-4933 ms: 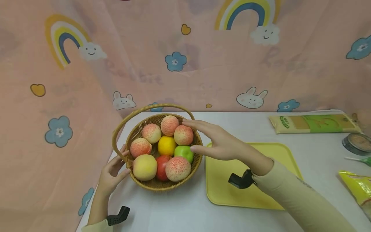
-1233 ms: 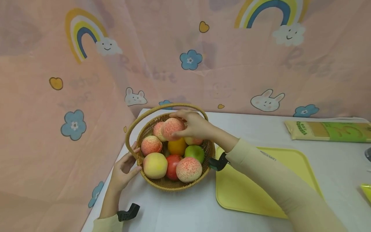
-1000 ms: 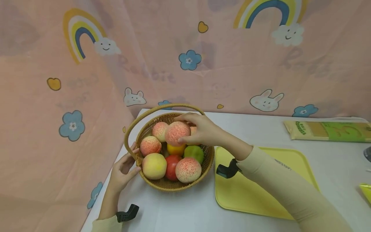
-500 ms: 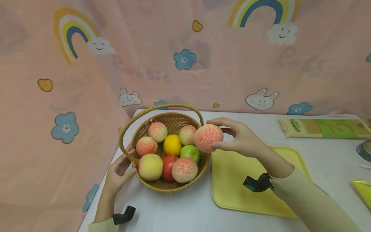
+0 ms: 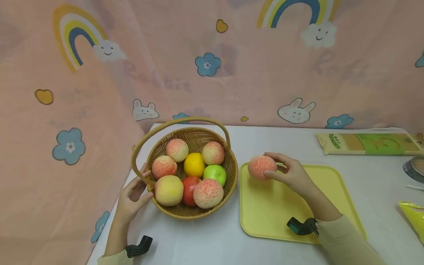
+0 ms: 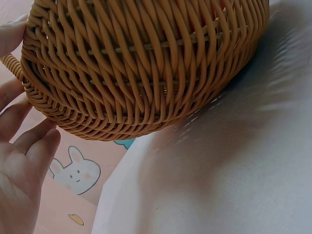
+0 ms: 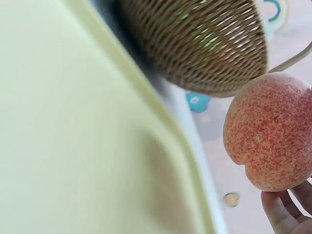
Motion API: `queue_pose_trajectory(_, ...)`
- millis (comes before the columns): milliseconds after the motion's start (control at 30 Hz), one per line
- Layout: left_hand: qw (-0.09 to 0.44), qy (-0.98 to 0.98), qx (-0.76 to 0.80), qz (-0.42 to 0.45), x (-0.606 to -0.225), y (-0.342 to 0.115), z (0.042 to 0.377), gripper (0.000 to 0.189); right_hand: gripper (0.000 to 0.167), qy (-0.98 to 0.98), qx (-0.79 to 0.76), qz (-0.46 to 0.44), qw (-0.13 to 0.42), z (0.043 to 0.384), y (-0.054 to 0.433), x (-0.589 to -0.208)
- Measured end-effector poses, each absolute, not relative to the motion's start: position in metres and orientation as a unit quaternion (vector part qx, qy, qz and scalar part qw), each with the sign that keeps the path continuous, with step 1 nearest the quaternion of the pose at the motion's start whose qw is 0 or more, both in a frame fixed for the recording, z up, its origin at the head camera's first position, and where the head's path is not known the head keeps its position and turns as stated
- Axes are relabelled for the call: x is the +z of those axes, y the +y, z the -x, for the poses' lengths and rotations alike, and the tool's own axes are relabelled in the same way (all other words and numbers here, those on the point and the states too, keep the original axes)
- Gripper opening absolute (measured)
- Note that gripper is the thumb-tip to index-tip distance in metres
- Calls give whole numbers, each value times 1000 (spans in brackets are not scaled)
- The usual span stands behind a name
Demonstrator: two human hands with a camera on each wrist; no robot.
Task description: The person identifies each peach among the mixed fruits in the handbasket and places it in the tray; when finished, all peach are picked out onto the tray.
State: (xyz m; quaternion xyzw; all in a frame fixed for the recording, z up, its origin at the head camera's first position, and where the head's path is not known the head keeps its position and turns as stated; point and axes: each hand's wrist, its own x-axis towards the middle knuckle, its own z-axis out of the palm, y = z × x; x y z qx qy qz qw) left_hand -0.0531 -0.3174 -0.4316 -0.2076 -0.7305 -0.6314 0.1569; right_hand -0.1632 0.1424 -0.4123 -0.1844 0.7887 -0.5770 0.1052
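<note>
My right hand [image 5: 294, 178] pinches a speckled pink peach [image 5: 260, 168] between thumb and fingers over the back left corner of the yellow tray [image 5: 275, 221]. The right wrist view has the peach [image 7: 273, 134] large at right, above the tray. At left stands a woven wicker basket [image 5: 195, 215] with an arched handle. Several peaches, a red fruit [image 5: 189, 190], a green apple [image 5: 215, 173] and a yellow-orange fruit [image 5: 194, 165] lie in it. My left hand [image 5: 130, 200] holds the basket's left rim at the handle's base, thumb and fingers on either side of that base.
A long green-and-tan packet [image 5: 369, 144] lies at the back right of the white table [image 5: 198, 243]. A round tin [image 5: 414, 168], a white stick [image 5: 414, 187] and a yellow bag [image 5: 414, 219] are along the right side. A pink printed cloth [image 5: 165, 55] hangs behind.
My right hand has taken a peach from the back of the basket and carried it right, out over the tray. My left hand has stayed on the basket rim.
</note>
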Motion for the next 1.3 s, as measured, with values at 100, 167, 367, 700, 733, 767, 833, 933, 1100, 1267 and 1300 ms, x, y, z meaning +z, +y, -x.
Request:
queue_pose_trajectory(100,158,-730,-631,208,-432,-318,53,54,58,791,-577,166,116,166,142,-428)
queue_pose_trajectory(167,157,-732,-631,204,-432,-318,53,54,60,798,-569,158,121,169,142,-435)
queue_pose_trajectory(367,152,-734,-632,196,-432,-317,52,55,61,812,-547,151,138,178,141,-449)
queue_pose_trajectory(700,165,-721,-635,222,-432,-316,54,53,59,817,-529,172,154,188,144,-457)
queue_pose_trajectory(733,167,-720,-635,225,-432,-316,54,53,62,815,-529,173,159,189,144,-457)
queue_pose_trajectory(767,169,-718,-635,229,-432,-316,54,53,65,814,-530,173,164,189,145,-458)
queue_pose_trajectory(833,172,-717,-634,233,-431,-316,54,53,71,810,-533,174,172,189,145,-459)
queue_pose_trajectory(933,175,-716,-633,237,-431,-316,55,53,77,807,-534,177,177,188,145,-460)
queue_pose_trajectory(1100,172,-716,-633,239,-431,-317,55,53,80,812,-525,184,176,185,144,-458)
queue_pose_trajectory(1267,170,-720,-632,232,-432,-317,54,54,82,823,-510,188,166,182,145,-458)
queue_pose_trajectory(1300,168,-721,-631,229,-432,-316,54,53,83,825,-508,189,163,182,146,-458)
